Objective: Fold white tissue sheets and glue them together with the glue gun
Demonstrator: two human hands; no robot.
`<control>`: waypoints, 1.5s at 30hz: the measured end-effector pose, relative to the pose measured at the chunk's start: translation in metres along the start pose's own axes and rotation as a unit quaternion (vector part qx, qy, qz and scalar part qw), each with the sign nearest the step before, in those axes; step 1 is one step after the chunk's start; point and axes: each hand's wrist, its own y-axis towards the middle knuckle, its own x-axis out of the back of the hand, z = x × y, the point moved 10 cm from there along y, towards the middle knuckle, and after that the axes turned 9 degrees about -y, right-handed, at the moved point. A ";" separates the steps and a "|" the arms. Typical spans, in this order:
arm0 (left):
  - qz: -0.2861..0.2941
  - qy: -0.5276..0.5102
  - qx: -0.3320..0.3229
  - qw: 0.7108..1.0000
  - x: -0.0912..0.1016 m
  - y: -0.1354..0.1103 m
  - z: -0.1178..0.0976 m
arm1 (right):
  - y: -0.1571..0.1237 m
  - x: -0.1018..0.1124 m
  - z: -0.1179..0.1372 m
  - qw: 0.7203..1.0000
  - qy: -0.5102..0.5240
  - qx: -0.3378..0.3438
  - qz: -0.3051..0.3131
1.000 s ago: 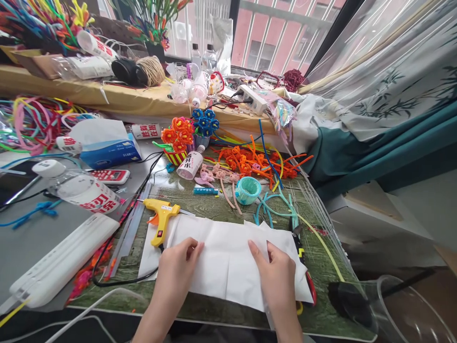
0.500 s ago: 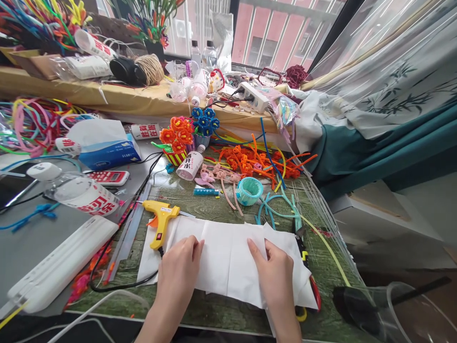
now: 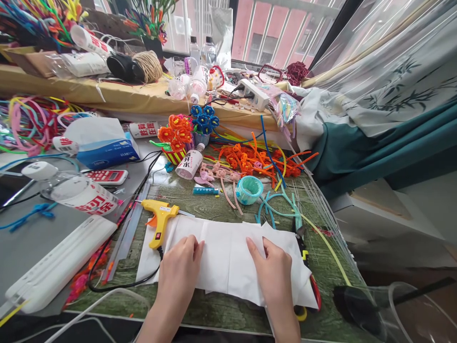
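Creased white tissue (image 3: 228, 259) lies spread over the front of the green wood-grain table, layered at its right side. My left hand (image 3: 182, 267) is closed on the tissue left of its middle, thumb against curled fingers. My right hand (image 3: 273, 267) pinches it on the right, with the thumb lying on top. A yellow glue gun (image 3: 160, 219) rests on the tissue's left end, just beyond my left hand. Partly covered by the right end are pliers (image 3: 303, 243) and a red handle (image 3: 314, 291). Behind the tissue sits a turquoise ring-shaped cup (image 3: 249, 189).
Orange pipe-cleaner pieces (image 3: 243, 159), a small labelled bottle (image 3: 190, 162) and orange flowers (image 3: 176, 132) stand or lie farther back. At left are a large bottle (image 3: 80, 190), a tissue pack (image 3: 107, 151) and a white strip (image 3: 60, 264). A plastic cup (image 3: 403, 305) is at right.
Both hands keep their grip on the tissue and have barely moved. The whole view has shifted very slightly.
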 end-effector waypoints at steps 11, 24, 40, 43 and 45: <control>-0.072 0.015 -0.043 0.996 0.020 -0.007 -0.008 | 0.001 0.000 0.001 1.000 -0.008 0.004 0.004; -0.133 0.147 -0.325 0.925 0.013 -0.028 -0.044 | -0.001 -0.001 0.003 1.000 -0.011 0.010 0.006; -0.132 0.123 -0.310 0.933 0.016 -0.022 -0.033 | -0.001 -0.003 0.001 1.000 -0.009 0.013 0.009; -0.163 0.138 -0.304 0.929 0.028 -0.033 -0.029 | -0.002 -0.005 0.000 1.000 -0.009 0.017 0.010; -0.161 0.142 -0.317 0.924 0.029 -0.044 -0.031 | -0.002 -0.005 -0.001 1.000 -0.011 0.017 0.012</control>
